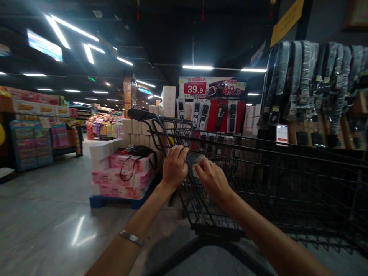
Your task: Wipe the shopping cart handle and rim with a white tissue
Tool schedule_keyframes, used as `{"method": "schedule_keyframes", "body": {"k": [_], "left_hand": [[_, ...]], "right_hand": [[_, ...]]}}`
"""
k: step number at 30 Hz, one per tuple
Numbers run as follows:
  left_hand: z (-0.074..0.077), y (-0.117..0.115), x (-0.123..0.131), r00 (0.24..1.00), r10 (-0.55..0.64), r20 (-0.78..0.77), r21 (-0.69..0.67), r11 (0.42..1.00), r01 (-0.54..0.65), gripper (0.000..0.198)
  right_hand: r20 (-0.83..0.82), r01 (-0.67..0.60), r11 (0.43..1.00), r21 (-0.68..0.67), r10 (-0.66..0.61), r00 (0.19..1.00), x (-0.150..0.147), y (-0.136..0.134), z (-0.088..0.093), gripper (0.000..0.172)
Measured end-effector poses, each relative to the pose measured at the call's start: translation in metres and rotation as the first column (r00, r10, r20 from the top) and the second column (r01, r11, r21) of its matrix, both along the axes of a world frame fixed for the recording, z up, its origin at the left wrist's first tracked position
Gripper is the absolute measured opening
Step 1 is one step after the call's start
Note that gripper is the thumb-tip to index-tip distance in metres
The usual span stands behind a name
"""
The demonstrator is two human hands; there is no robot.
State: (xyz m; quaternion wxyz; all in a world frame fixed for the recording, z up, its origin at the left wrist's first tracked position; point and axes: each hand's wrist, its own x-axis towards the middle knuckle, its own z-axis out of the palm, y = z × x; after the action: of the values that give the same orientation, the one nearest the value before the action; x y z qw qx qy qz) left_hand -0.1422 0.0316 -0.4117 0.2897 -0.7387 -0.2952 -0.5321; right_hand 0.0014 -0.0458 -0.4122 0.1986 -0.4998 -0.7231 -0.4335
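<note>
A black wire shopping cart [217, 232] stands before me, its handle at the upper left and its basket reaching to the right. My left hand [174, 167] is closed on the near upright edge of the cart, fingers curled over the bars; a metal bracelet [131, 237] circles that wrist. Just to its right, my right hand [212, 177] pinches a crumpled whitish tissue or thin wipe [198, 164] against the cart's wire side. Part of the tissue is hidden under the fingers.
Left of the cart, pink-and-white packs [123, 178] sit on a blue pallet [97, 202], with a black strapped item [140, 150] on top. Behind hang packaged belts [304, 76] and a price sign [212, 87]. A small lit display [282, 134] shows above the cart's rail.
</note>
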Motion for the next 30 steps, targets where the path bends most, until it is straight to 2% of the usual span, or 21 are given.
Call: {"method": "schedule_keyframes", "body": {"k": [4, 6, 7, 9, 11, 13, 15, 17, 19, 22, 26, 28, 30], "left_hand": [[-0.001, -0.001, -0.001, 1.0, -0.023, 0.01, -0.004, 1.0, 0.023, 0.043], [-0.002, -0.001, 0.0, 0.999, -0.039, 0.029, -0.008, 0.999, 0.039, 0.044], [-0.003, -0.002, 0.002, 0.998, -0.042, 0.037, -0.01, 0.999, 0.042, 0.046], [-0.006, -0.004, 0.005, 0.999, -0.031, 0.039, -0.013, 0.999, 0.032, 0.049], [-0.01, -0.007, 0.009, 0.999, -0.004, 0.032, -0.013, 1.0, 0.004, 0.052], [-0.013, -0.011, 0.013, 1.0, 0.024, 0.018, -0.014, 1.0, -0.024, 0.054], [-0.016, -0.015, 0.016, 0.999, 0.047, -0.005, -0.017, 0.999, -0.047, 0.056], [-0.018, -0.018, 0.017, 0.997, 0.065, -0.033, -0.021, 0.998, -0.066, 0.059], [-0.019, -0.02, 0.016, 0.996, 0.079, -0.048, -0.024, 0.996, -0.08, 0.063], [-0.019, -0.021, 0.013, 0.993, 0.098, -0.06, -0.014, 0.995, -0.099, 0.069], [-0.019, -0.02, 0.01, 0.993, 0.096, -0.073, 0.0, 0.995, -0.096, 0.069], [-0.019, -0.019, 0.011, 0.992, 0.103, -0.069, 0.003, 0.995, -0.103, 0.066], [-0.018, -0.019, 0.014, 0.991, 0.121, -0.05, 0.012, 0.993, -0.12, 0.063]], "right_hand": [[0.016, 0.022, 0.996, -0.082, -0.021, 1.0, 0.018, -0.013, -0.041, 0.019], [-0.009, 0.01, 0.997, -0.08, -0.011, 1.0, 0.027, -0.019, -0.05, 0.02], [-0.027, -0.007, 0.999, -0.047, 0.006, 1.0, 0.032, -0.021, -0.048, 0.021], [-0.066, -0.051, 0.994, 0.094, 0.058, 0.996, 0.039, -0.026, -0.031, 0.022], [-0.098, -0.08, 0.958, 0.274, 0.111, 0.989, 0.043, -0.03, -0.003, 0.023], [-0.124, -0.085, 0.922, 0.378, 0.142, 0.982, 0.044, -0.031, 0.025, 0.021], [-0.137, -0.066, 0.93, 0.362, 0.123, 0.983, 0.043, -0.028, 0.042, 0.021], [-0.107, -0.064, 0.959, 0.275, 0.096, 0.99, 0.041, -0.023, 0.043, 0.023], [-0.056, -0.058, 0.985, 0.162, 0.067, 0.996, 0.039, -0.018, 0.031, 0.024], [-0.042, 0.01, 1.0, 0.026, -0.009, 0.999, 0.041, -0.016, -0.002, 0.023], [-0.048, 0.053, 0.997, -0.061, -0.056, 0.997, 0.053, -0.024, -0.043, 0.024], [-0.058, 0.04, 0.997, -0.066, -0.044, 0.997, 0.059, -0.028, -0.053, 0.026], [-0.079, 0.015, 0.999, -0.037, -0.018, 0.997, 0.061, -0.029, -0.052, 0.025]]}}
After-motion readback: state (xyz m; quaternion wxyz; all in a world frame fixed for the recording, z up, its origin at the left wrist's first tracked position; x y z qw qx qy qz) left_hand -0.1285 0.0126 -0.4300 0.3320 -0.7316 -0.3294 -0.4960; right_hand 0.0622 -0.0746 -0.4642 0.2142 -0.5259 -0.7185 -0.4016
